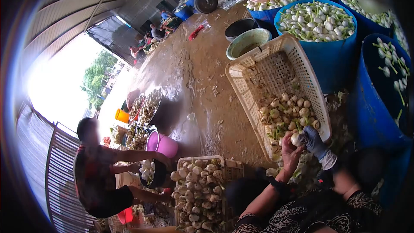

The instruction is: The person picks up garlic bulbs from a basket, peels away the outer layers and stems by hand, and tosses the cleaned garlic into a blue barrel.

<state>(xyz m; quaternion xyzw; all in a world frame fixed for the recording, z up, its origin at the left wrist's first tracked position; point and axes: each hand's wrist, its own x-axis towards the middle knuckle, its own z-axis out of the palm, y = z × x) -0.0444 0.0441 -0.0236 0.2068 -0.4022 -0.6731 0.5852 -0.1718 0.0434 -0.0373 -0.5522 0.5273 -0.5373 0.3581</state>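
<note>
My left hand (290, 152) is bare, with a dark band at the wrist. Its fingers are closed around a pale garlic bulb (296, 139) over the near end of a cream plastic crate (318, 87). My right hand (315, 143), in a grey-blue glove, presses its curled fingers against the same bulb from the other side. Whether that glove also grips a small tool is hidden. Just beyond my hands, loose garlic bulbs (288, 111) with green stem stubs lie heaped in the crate, along with dry skins.
Blue barrels (317, 56) of peeled garlic stand at the right. A pale green basin (248, 43) sits past the crate on the wet floor. At lower left are a full crate of bulbs (200, 194), a pink bucket (162, 144) and another person (97, 172) holding a dark bucket.
</note>
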